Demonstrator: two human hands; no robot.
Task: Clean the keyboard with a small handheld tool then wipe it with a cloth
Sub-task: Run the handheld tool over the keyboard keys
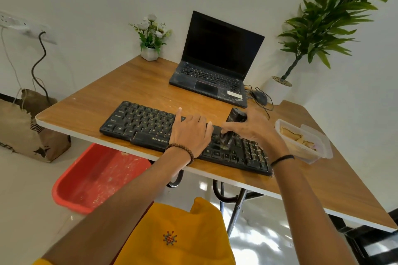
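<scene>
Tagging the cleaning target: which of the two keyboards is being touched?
The standalone black keyboard: the left hand rests on it, and the right hand holds the tool on its keys. The laptop behind it is untouched.

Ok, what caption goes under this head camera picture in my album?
Right hand holds a small black tool on the keyboard; left hand rests on it.

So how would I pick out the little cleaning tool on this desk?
Start at the wooden desk and find the long black keyboard along its near edge. Over the keyboard's right part, the right hand grips the small black tool, the only thing sticking up from the keys.
</scene>
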